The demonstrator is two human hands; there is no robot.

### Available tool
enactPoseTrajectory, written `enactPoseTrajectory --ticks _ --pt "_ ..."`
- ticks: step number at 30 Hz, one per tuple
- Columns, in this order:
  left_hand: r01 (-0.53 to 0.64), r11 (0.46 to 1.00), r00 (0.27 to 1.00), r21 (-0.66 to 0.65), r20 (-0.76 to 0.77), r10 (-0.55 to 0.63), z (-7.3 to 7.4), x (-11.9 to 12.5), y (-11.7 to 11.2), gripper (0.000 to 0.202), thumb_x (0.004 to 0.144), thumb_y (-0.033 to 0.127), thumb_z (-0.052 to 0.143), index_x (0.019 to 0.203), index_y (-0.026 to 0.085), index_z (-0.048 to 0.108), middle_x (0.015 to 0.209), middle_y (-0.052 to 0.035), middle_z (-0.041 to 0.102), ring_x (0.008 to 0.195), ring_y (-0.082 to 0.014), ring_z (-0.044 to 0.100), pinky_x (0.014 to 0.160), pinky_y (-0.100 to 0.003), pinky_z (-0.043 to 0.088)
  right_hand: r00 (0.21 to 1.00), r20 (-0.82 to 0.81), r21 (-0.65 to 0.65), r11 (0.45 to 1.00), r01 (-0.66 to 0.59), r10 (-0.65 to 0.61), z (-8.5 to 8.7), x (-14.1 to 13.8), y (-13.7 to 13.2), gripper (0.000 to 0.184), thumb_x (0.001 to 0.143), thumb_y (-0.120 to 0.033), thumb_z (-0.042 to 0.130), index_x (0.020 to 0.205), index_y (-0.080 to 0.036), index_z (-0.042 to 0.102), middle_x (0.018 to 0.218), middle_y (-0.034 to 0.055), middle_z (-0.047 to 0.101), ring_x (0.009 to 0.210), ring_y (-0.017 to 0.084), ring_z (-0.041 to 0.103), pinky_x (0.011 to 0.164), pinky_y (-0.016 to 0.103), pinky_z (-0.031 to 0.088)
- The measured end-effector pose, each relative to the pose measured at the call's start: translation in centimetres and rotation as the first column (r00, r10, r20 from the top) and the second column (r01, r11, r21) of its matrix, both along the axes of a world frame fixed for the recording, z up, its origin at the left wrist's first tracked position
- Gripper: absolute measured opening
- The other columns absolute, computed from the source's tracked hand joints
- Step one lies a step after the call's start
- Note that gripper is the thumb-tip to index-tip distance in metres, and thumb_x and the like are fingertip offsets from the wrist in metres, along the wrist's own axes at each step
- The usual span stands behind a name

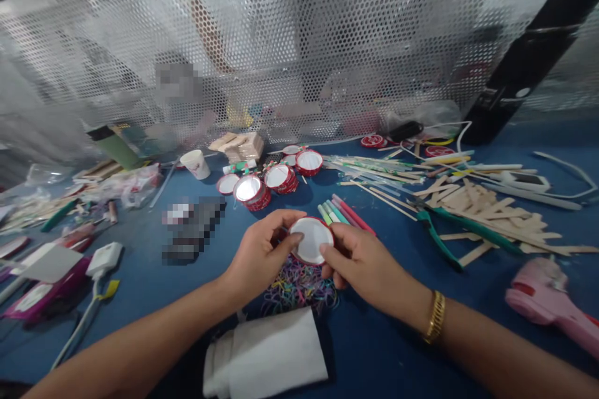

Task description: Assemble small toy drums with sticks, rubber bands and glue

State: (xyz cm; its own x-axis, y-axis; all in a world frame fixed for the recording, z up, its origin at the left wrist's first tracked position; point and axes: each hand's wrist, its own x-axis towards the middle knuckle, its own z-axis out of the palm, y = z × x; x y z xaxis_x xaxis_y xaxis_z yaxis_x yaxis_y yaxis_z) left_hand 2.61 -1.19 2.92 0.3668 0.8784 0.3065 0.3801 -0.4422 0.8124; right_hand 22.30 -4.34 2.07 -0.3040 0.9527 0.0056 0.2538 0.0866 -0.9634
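Observation:
Between my two hands is a small round red-rimmed piece with a white face, tilted towards me. My left hand pinches its left edge, thumb on the face. On the opposite edge, my right hand has its thumb and fingers closed on the rim. A heap of thin colourful rubber bands lies just below, partly covered by the hands. Nearer to me is a folded white sheet. Several felt-tip pens lie behind the right hand. Farther back stand small red drums with white tops.
Green-handled pliers rest on wooden craft sticks at right, with a pink glue gun nearer. A paper cup stands back left. A white plug with cable lies at left. A perforated metal screen borders the table's back.

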Motion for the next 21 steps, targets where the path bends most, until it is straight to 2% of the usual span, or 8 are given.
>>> enactPoseTrajectory --ticks 4,6,9,13,16,18,21 --pt "-0.031 0.997 0.997 -0.069 -0.074 0.026 0.1 0.2 -0.9 0.020 0.090 0.036 0.062 0.103 0.020 0.062 0.089 -0.0010 0.069 0.078 -0.0148 0.063 0.069 -0.025 0.050 0.976 0.215 0.222 0.975 -0.005 -0.044 -0.1 -0.2 -0.5 0.015 0.093 -0.031 0.047 0.083 -0.021 0.052 0.067 -0.0017 0.061 0.056 0.011 0.054 0.052 0.024 0.038" --pt "-0.029 0.989 0.995 -0.148 -0.097 0.015 0.1 0.3 -1.3 0.025 0.090 0.044 0.061 0.094 0.019 0.061 0.079 0.0012 0.065 0.071 -0.0132 0.058 0.063 -0.023 0.046 0.963 0.268 0.280 0.959 -0.039 -0.039 0.0 -0.3 -0.8 0.014 0.093 -0.030 0.048 0.082 -0.021 0.050 0.067 -0.0019 0.059 0.059 0.012 0.053 0.053 0.025 0.035" --pt "-0.028 0.982 0.997 -0.186 -0.080 0.014 0.3 0.3 -1.8 0.031 0.090 0.048 0.061 0.084 0.017 0.059 0.069 0.0032 0.057 0.063 -0.0107 0.051 0.058 -0.021 0.040 0.969 0.243 0.277 0.955 -0.103 0.035 0.2 -0.4 -0.9 0.011 0.092 -0.032 0.053 0.088 -0.021 0.053 0.075 -0.0009 0.063 0.066 0.013 0.056 0.057 0.025 0.038" --pt "-0.039 0.990 0.998 -0.134 0.038 0.044 0.7 0.0 -1.6 0.026 0.090 0.042 0.062 0.087 0.016 0.064 0.075 0.0013 0.061 0.069 -0.0109 0.052 0.064 -0.021 0.042 0.984 0.158 0.283 0.952 -0.121 0.079 0.4 0.1 -0.6 0.022 0.092 -0.040 0.059 0.105 -0.023 0.057 0.088 -0.0007 0.068 0.075 0.014 0.061 0.065 0.025 0.045" --pt "-0.109 0.971 0.962 -0.214 0.222 0.157 0.5 -0.2 -0.7 0.027 0.085 0.041 0.067 0.085 0.015 0.067 0.071 0.0011 0.061 0.066 -0.0102 0.051 0.062 -0.020 0.043 0.973 0.225 0.384 0.923 -0.035 -0.056 0.6 1.1 -0.1 0.024 0.097 -0.042 0.051 0.112 -0.024 0.059 0.086 -0.0004 0.069 0.076 0.014 0.063 0.068 0.027 0.046" --pt "-0.147 0.940 0.911 -0.308 0.328 0.249 0.1 -0.3 0.1 0.027 0.080 0.041 0.073 0.082 0.014 0.068 0.071 0.0005 0.062 0.065 -0.0103 0.053 0.062 -0.021 0.046 0.919 0.327 0.504 0.863 0.027 -0.220 0.7 1.9 0.4 0.021 0.097 -0.038 0.049 0.105 -0.023 0.063 0.085 0.0012 0.069 0.076 0.016 0.063 0.071 0.029 0.045" --pt "-0.109 0.870 0.830 -0.481 0.438 0.346 -0.5 -0.4 0.9 0.033 0.077 0.043 0.074 0.095 0.016 0.068 0.083 -0.0023 0.068 0.071 -0.0149 0.063 0.064 -0.026 0.054 0.812 0.430 0.634 0.772 0.040 -0.395 0.8 3.1 1.2 0.019 0.096 -0.032 0.050 0.090 -0.021 0.065 0.084 0.0032 0.069 0.076 0.018 0.062 0.071 0.032 0.043"
